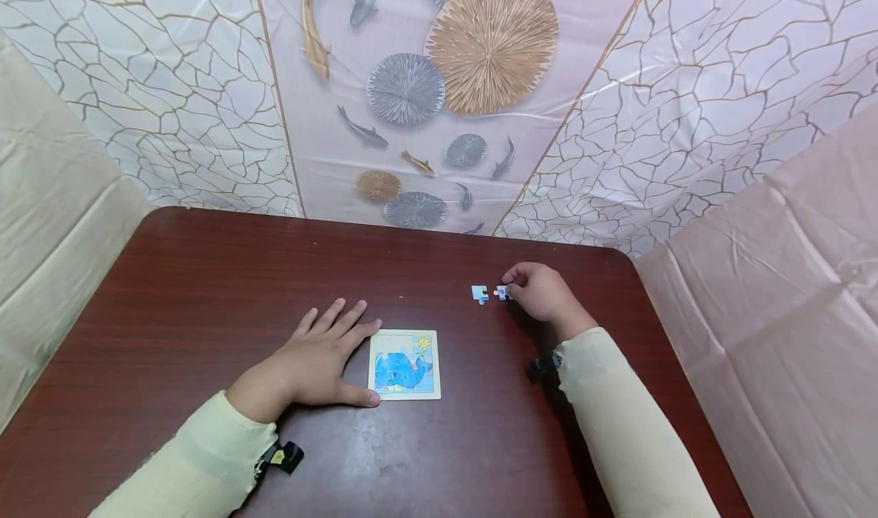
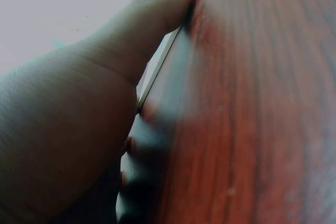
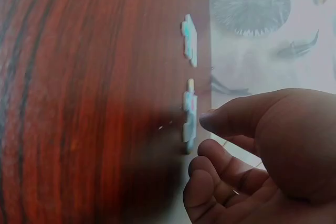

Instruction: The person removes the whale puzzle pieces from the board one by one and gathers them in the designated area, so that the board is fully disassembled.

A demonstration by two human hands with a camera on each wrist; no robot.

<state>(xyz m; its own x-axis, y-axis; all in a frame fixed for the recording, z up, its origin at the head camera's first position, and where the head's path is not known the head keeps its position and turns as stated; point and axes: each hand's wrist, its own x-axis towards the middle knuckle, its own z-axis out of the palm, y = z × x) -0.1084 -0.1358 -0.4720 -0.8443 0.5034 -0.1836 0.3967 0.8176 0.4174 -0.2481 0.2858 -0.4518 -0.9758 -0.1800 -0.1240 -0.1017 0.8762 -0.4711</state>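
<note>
A small framed jigsaw puzzle [image 1: 405,366] with a blue whale and a yellow sun lies flat on the table. My left hand [image 1: 315,366] is spread beside it, its thumb and index finger touching the frame's left side. In the left wrist view, the thumb [image 2: 152,17] lies along the frame's edge. Farther back, my right hand [image 1: 545,293] is over a loose puzzle piece [image 1: 502,292], thumb and index fingertips close around it. The right wrist view shows this piece [image 3: 189,121] flat on the table and the thumb tip slightly apart from it. Another loose piece [image 1: 479,293] lies to its left.
The dark red wooden table [image 1: 206,289] has rounded back corners. Patterned cloth [image 1: 405,145] hangs behind it, and plain pale cloth [image 1: 789,289] lines the sides. A black strap [image 1: 281,455] sits at the left wrist, another dark band [image 1: 542,368] at the right.
</note>
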